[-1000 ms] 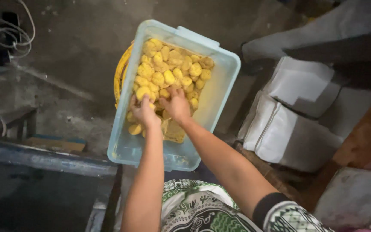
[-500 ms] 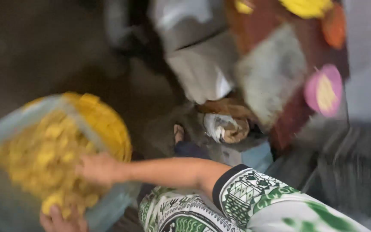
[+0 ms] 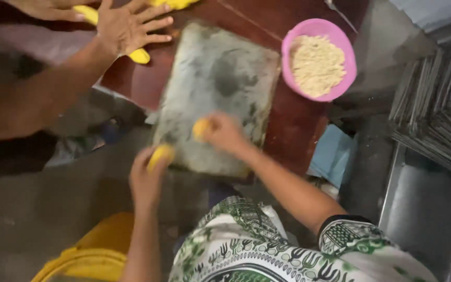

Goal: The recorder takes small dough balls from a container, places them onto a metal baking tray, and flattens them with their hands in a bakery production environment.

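Head view shows the right hand [image 3: 224, 133] pinching a yellow lump [image 3: 201, 129] over the grey board [image 3: 220, 83]. Left hand [image 3: 147, 180] grips another lump [image 3: 160, 155] beside it. Best set both down gently, apart.

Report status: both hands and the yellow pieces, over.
Left hand shut on a yellow piece. Right hand shut on another piece over the grey slab. Another person's hand beyond it.

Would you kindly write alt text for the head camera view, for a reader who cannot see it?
Seen from above, a person's left hand and right hand each hold a yellow lump at a grey slab on a dark red table. A pink bowl of pale crumbs stands beside it; another person's hand presses a yellow piece.
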